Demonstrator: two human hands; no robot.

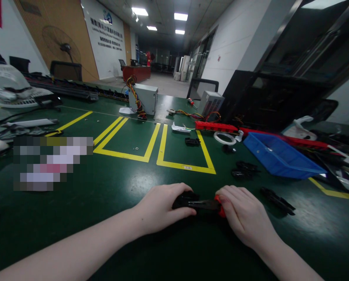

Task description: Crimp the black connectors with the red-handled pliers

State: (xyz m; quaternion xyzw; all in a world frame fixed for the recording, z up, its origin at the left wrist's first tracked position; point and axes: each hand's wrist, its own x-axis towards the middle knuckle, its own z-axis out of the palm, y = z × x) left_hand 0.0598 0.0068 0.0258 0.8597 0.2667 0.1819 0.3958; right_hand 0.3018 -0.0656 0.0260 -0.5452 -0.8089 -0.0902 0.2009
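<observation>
My left hand is closed round a small black plastic part, thumb below and fingers above. My right hand grips red-handled pliers. Their dark metal jaws point left and meet the black part, though the exact contact at the tips is too dark to make out. Both hands are low over the green table, in front of the yellow tape marks. To the right of my right hand lies a similar black plastic part, with more black parts farther back.
Yellow tape outlines areas on the green table; another black part lies inside one. A blue tray stands at right, near a white tape roll and a red strip. Power supply boxes with coloured cables stand behind.
</observation>
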